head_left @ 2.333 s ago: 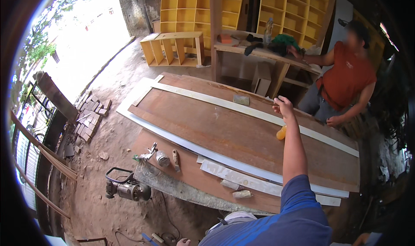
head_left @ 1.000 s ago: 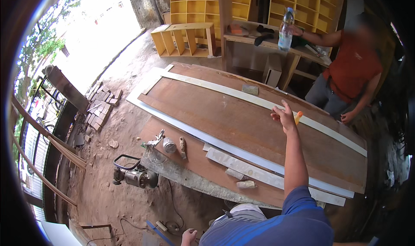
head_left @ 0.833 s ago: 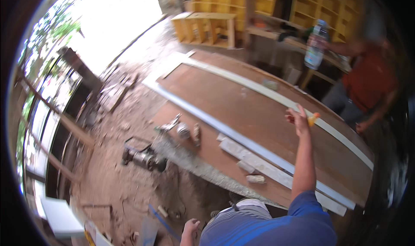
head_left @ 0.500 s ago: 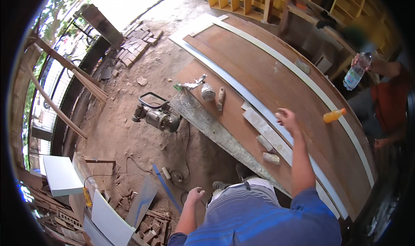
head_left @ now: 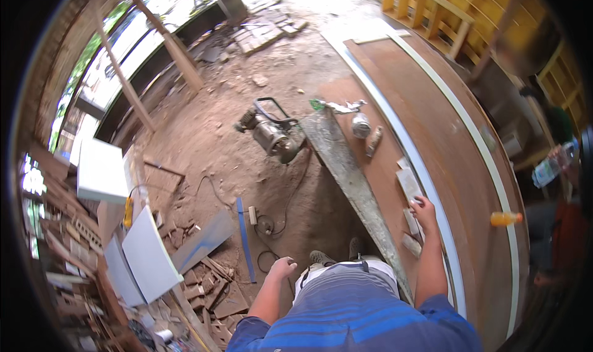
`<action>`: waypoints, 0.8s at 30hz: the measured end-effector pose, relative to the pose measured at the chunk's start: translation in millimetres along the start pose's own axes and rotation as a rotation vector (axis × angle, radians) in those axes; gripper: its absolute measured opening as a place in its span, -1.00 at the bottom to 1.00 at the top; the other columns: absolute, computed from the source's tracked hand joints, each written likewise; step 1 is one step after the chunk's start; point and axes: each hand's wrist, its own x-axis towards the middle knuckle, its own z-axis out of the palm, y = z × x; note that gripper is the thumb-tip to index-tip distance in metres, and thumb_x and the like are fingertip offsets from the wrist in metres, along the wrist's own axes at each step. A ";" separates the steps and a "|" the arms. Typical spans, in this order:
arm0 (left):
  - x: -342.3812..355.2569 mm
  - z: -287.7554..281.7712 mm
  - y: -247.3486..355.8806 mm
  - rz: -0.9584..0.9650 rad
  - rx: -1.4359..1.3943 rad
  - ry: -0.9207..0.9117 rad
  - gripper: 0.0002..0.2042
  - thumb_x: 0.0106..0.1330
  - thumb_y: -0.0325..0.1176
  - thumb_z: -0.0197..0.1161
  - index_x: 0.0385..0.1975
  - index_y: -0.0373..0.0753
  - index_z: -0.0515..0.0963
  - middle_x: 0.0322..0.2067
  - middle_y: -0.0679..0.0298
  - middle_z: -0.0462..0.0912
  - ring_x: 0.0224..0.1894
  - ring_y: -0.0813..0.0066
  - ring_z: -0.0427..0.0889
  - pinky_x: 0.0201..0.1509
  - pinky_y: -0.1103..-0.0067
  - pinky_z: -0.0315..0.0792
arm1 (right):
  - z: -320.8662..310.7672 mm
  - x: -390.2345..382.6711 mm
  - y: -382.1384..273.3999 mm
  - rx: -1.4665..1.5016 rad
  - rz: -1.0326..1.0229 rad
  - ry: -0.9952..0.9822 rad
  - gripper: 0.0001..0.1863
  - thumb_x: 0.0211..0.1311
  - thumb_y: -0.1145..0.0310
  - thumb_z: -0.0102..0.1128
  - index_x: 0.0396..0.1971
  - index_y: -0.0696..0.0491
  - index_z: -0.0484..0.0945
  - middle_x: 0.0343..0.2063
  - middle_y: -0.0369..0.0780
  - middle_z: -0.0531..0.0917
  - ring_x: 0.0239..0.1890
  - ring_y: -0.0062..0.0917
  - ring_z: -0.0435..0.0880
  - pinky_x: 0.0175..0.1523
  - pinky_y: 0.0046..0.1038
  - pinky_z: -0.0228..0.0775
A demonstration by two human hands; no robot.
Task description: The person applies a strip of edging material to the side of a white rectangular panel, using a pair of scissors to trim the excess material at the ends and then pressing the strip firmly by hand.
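My right hand [head_left: 423, 210] hovers over the brown board table, beside a narrow white slab [head_left: 407, 184]. Its fingers are loosely bent and apart, with nothing visible in them. Close to that wrist lie two short pale blocks, one of them a rough block [head_left: 411, 245]. My left hand [head_left: 284, 267] hangs low at my left side above the dirt floor, fingers relaxed and holding nothing I can see. Farther along the table are a round metal can [head_left: 361, 127], a worn brush-like tool [head_left: 374, 141] and a silvery spray gun [head_left: 346, 106].
A compressor [head_left: 272, 132] stands on the dirt left of the plaster-stained plank [head_left: 346, 173]. An orange drink bottle [head_left: 506, 219] lies on the large panel [head_left: 457, 142]. At right, another person holds a clear bottle [head_left: 546, 171]. White panels [head_left: 151, 253] and rubble [head_left: 213, 290] sit at left.
The view has swung left, so the table appears farther right. My right hand has drawn back from the panel toward the white slab. My left hand stays low at my side.
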 end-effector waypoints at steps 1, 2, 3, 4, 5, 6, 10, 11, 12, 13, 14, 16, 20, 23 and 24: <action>0.4 -4.0 1.1 0.015 0.006 0.008 -0.54 0.29 -0.11 0.27 0.10 -0.25 0.62 0.05 0.02 0.69 0.14 0.11 0.65 0.25 0.32 0.49 | -4.1 6.4 7.3 0.023 -0.005 0.002 -0.56 0.30 0.36 0.32 0.13 0.21 0.55 -0.31 -0.18 0.72 -0.41 -0.60 0.69 -0.40 -0.58 0.46; -8.8 -0.5 -5.3 0.000 -0.008 0.024 -0.54 0.29 -0.11 0.27 0.11 -0.24 0.62 0.06 0.01 0.68 0.15 0.10 0.65 0.26 0.31 0.48 | 2.4 13.7 9.1 0.033 -0.009 -0.030 -0.56 0.31 0.38 0.31 0.14 0.21 0.53 -0.32 -0.18 0.72 -0.43 -0.61 0.68 -0.43 -0.59 0.44; -9.7 5.0 -8.8 0.000 -0.016 0.034 -0.54 0.29 -0.11 0.26 0.11 -0.23 0.62 0.07 0.01 0.68 0.16 0.10 0.64 0.27 0.31 0.47 | 7.4 13.1 1.3 0.052 0.018 -0.037 -0.55 0.31 0.40 0.30 0.16 0.21 0.51 -0.32 -0.17 0.72 -0.43 -0.61 0.68 -0.43 -0.59 0.43; -9.8 10.8 -12.4 -0.013 -0.030 0.042 -0.54 0.29 -0.10 0.26 0.12 -0.22 0.62 0.08 0.01 0.67 0.17 0.09 0.63 0.28 0.30 0.47 | 11.1 13.6 -0.9 0.044 0.001 -0.043 -0.56 0.32 0.42 0.29 0.16 0.23 0.50 -0.35 -0.17 0.70 -0.44 -0.61 0.67 -0.43 -0.58 0.43; -11.1 17.4 -16.6 -0.028 -0.046 0.050 -0.54 0.30 -0.10 0.26 0.12 -0.21 0.61 0.08 0.01 0.67 0.17 0.09 0.62 0.28 0.29 0.46 | 15.8 16.4 -4.7 0.053 -0.006 -0.057 -0.55 0.32 0.41 0.29 0.17 0.23 0.50 -0.37 -0.19 0.68 -0.46 -0.62 0.65 -0.43 -0.58 0.42; -13.2 23.1 -19.0 -0.041 -0.061 0.058 -0.53 0.30 -0.09 0.26 0.13 -0.21 0.61 0.09 0.01 0.66 0.18 0.08 0.61 0.29 0.28 0.46 | 19.6 19.4 -7.1 0.063 -0.013 -0.069 -0.54 0.32 0.41 0.28 0.18 0.24 0.49 -0.39 -0.21 0.66 -0.47 -0.63 0.63 -0.43 -0.57 0.42; -28.7 28.7 -13.1 -0.074 -0.067 0.071 -0.54 0.30 -0.08 0.26 0.14 -0.17 0.60 0.11 0.04 0.65 0.20 0.08 0.60 0.29 0.27 0.46 | 33.4 32.9 -8.9 0.034 -0.045 -0.122 -0.53 0.33 0.36 0.29 0.18 0.23 0.48 -0.40 -0.24 0.64 -0.50 -0.67 0.58 -0.46 -0.58 0.35; -29.2 27.4 -8.5 -0.083 -0.057 0.058 -0.54 0.31 -0.08 0.26 0.15 -0.14 0.60 0.12 0.06 0.65 0.20 0.09 0.60 0.29 0.26 0.46 | 30.3 42.7 -2.2 0.014 -0.048 -0.126 -0.53 0.33 0.34 0.30 0.17 0.21 0.50 -0.38 -0.26 0.66 -0.48 -0.68 0.58 -0.46 -0.57 0.35; -33.3 30.4 -9.1 -0.139 -0.081 0.051 -0.57 0.32 -0.08 0.26 0.15 -0.08 0.61 0.14 0.10 0.64 0.20 0.11 0.60 0.28 0.25 0.47 | 35.0 43.8 -7.5 -0.007 -0.048 -0.137 -0.57 0.34 0.33 0.29 0.15 0.17 0.52 -0.36 -0.28 0.66 -0.47 -0.68 0.60 -0.44 -0.59 0.36; -35.3 36.3 -12.2 -0.158 -0.100 0.047 -0.57 0.32 -0.08 0.26 0.15 -0.07 0.60 0.14 0.11 0.64 0.20 0.11 0.60 0.27 0.25 0.47 | 38.2 46.1 -9.8 -0.003 -0.056 -0.161 -0.58 0.35 0.33 0.29 0.14 0.16 0.53 -0.36 -0.28 0.66 -0.47 -0.68 0.60 -0.44 -0.59 0.37; -37.6 41.0 -15.8 -0.175 -0.116 0.042 -0.57 0.33 -0.07 0.26 0.15 -0.06 0.60 0.14 0.11 0.64 0.20 0.12 0.60 0.27 0.24 0.47 | 42.3 49.2 -12.2 0.003 -0.062 -0.183 -0.59 0.35 0.33 0.29 0.14 0.15 0.53 -0.36 -0.28 0.67 -0.47 -0.67 0.61 -0.43 -0.59 0.38; -43.0 48.1 -18.4 -0.201 -0.142 0.028 -0.57 0.33 -0.05 0.27 0.15 -0.06 0.60 0.15 0.12 0.64 0.21 0.13 0.59 0.26 0.25 0.48 | 48.9 54.9 -18.9 0.005 -0.071 -0.216 -0.60 0.36 0.32 0.28 0.13 0.14 0.53 -0.35 -0.28 0.67 -0.47 -0.66 0.62 -0.42 -0.60 0.39; -55.9 61.8 -22.6 -0.242 -0.172 0.044 -0.57 0.33 -0.05 0.27 0.15 -0.05 0.60 0.17 0.11 0.62 0.23 0.12 0.58 0.27 0.25 0.47 | 63.8 65.1 -30.0 -0.008 -0.094 -0.271 -0.59 0.37 0.31 0.28 0.14 0.14 0.52 -0.33 -0.26 0.67 -0.46 -0.64 0.64 -0.40 -0.58 0.43; -64.8 64.3 -16.0 -0.279 -0.212 0.048 -0.57 0.32 -0.07 0.27 0.16 -0.05 0.60 0.18 0.11 0.62 0.24 0.12 0.57 0.28 0.25 0.46 | 68.5 73.8 -31.9 -0.020 -0.126 -0.299 -0.58 0.37 0.30 0.27 0.15 0.15 0.51 -0.32 -0.24 0.67 -0.46 -0.62 0.64 -0.39 -0.56 0.45; -68.3 65.6 -14.4 -0.284 -0.221 0.052 -0.56 0.31 -0.07 0.27 0.16 -0.05 0.60 0.18 0.11 0.62 0.24 0.12 0.57 0.29 0.25 0.46 | 72.1 75.9 -32.5 -0.021 -0.138 -0.313 -0.57 0.37 0.29 0.27 0.15 0.15 0.51 -0.31 -0.23 0.67 -0.45 -0.62 0.65 -0.39 -0.55 0.46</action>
